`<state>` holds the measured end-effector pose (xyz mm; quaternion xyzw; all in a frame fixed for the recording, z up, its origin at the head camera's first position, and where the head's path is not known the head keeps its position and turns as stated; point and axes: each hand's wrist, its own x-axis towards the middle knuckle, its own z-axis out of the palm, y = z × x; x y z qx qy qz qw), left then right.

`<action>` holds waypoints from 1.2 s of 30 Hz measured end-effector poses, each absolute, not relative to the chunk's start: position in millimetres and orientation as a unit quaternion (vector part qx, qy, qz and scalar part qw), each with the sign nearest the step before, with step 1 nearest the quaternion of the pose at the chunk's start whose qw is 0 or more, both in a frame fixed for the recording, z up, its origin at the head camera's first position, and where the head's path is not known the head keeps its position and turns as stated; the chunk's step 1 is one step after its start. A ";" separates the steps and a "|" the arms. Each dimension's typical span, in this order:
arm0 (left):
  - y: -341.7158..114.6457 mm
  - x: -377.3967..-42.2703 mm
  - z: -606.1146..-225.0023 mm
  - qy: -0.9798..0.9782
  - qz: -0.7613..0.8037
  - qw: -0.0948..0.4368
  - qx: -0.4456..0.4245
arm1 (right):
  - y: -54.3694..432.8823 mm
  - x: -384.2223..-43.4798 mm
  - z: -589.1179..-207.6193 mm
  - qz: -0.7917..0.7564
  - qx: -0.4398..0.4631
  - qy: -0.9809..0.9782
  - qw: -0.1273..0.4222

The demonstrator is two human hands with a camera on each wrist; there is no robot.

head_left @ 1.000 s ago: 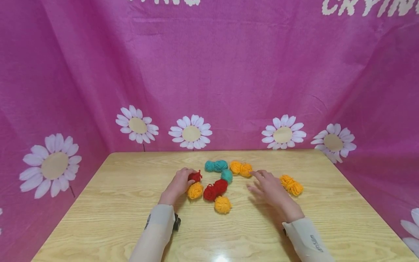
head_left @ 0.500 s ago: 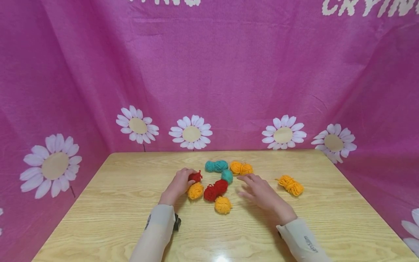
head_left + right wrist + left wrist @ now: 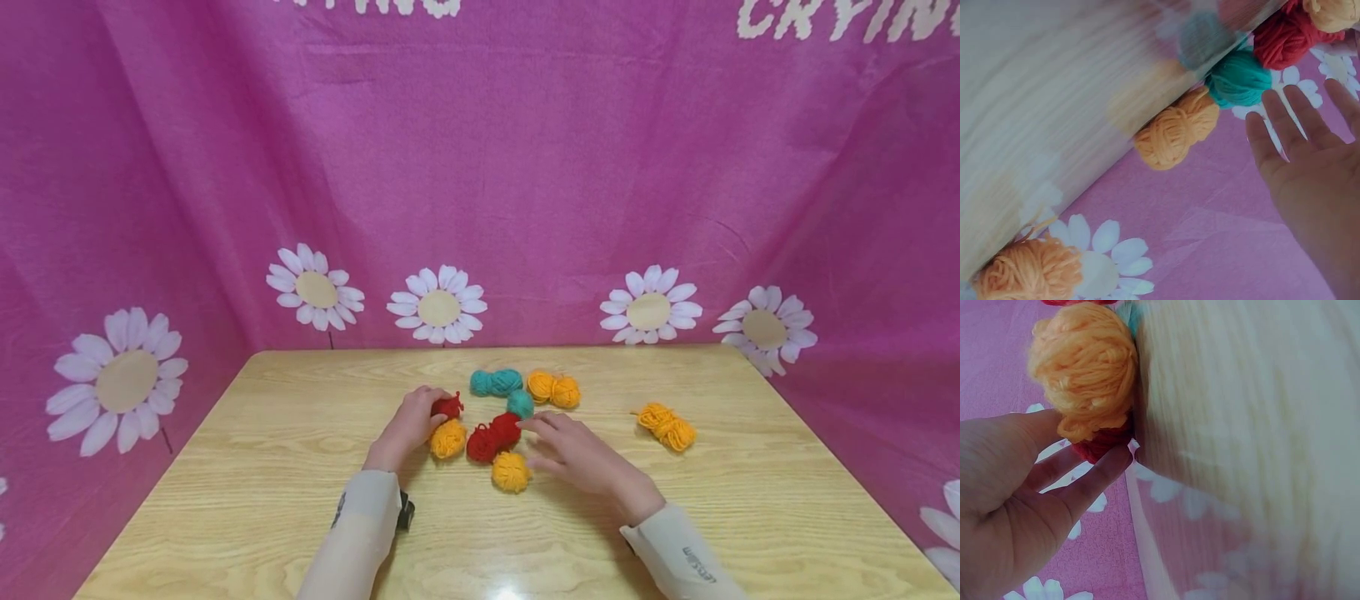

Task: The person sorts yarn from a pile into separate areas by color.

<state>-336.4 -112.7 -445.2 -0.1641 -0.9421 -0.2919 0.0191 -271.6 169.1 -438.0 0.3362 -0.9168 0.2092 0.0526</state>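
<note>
On the wooden table, my left hand holds a small red yarn ball between thumb and fingers. A yellow yarn ball sits just in front of it; in the left wrist view this yellow ball hides much of the red one. My right hand is spread low over the table, its fingertips right at the right end of a red yarn skein tied in the middle. Its thumb is close to another yellow ball. The right wrist view shows the right palm holding nothing.
Behind the red skein is a teal yarn skein, with a teal ball nearer. An orange skein lies beside them, and another orange skein sits farther right. A pink curtain with daisies hangs behind the table.
My right hand has moved left and nearer, from beside the orange skein by the teal yarn to the red skein. The left hand has stayed on the red ball.
</note>
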 end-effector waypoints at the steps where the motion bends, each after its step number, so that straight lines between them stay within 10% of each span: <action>1: -112.8 -336.3 -445.3 -0.943 -0.291 0.018 -0.163 | 167.8 -271.0 -438.3 0.211 0.338 -0.916 0.044; 36: -112.0 -334.7 -443.4 -0.940 -0.300 0.023 -0.162 | 141.5 -261.8 -442.9 0.131 0.408 -0.904 -0.013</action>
